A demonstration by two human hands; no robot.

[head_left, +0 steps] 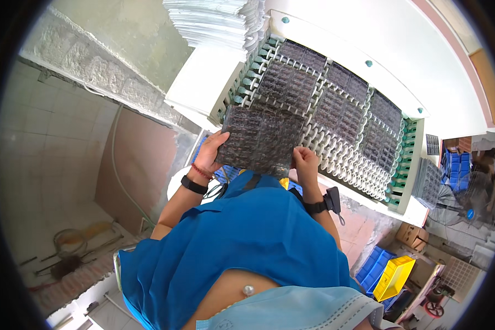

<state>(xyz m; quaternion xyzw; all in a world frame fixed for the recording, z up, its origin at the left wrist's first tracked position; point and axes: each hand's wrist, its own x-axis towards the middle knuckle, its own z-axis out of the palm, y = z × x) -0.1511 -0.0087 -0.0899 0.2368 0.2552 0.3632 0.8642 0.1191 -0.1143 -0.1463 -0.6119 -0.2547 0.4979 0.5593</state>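
Between my two hands is a dark circuit board panel [261, 140], tilted in front of my body at the near edge of a roller conveyor [341, 159]. My left hand [210, 153] grips its left edge with the thumb on top. The fingers of my right hand [306, 161] pinch its lower right edge. Several similar dark panels [338, 113] lie flat in rows on the white wheels of the conveyor. The far left corner of the held panel overlaps the wheels in view; I cannot tell whether it touches them.
A tall stack of pale sheets [217, 25] stands on the white machine housing at the far left. More panels [427, 184] lean at the conveyor's right end. A fan [470, 206] is at far right. Blue crates and a yellow bin [395, 278] stand at lower right.
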